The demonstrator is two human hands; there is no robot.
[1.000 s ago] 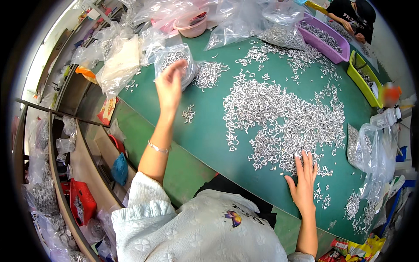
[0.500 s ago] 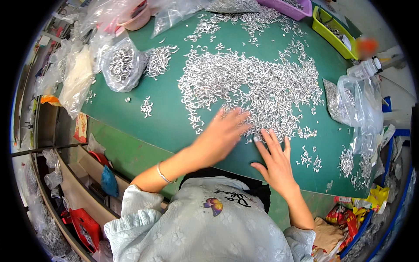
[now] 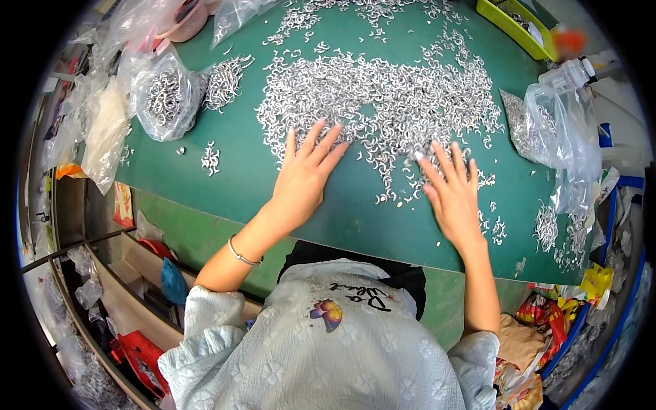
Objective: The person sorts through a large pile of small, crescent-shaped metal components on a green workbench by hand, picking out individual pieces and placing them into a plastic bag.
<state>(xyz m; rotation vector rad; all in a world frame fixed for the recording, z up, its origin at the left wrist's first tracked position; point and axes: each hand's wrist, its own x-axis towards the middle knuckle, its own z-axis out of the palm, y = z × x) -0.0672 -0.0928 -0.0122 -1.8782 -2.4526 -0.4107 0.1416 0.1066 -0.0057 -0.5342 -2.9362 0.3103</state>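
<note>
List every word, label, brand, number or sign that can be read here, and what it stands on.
Shirt: dark script lettering beside a butterfly; wording not copied here.
Bottle: any print too small to read.
Red packet, left: print too small to read.
Yellow packet, lower right: print too small to read.

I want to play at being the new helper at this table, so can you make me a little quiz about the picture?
1. Pick one: what are the fingertips of the left hand resting at the edge of?
A. A pink bowl
B. A spread pile of small curved silvery pieces
C. A clear bottle

2. True or false: a clear bag with pieces inside sits on the tabletop, to the left of the left hand.

3. Fill in: the silvery bracelet is worn on the person's ____ wrist.

Key: 1. B; 2. True; 3. left
</note>
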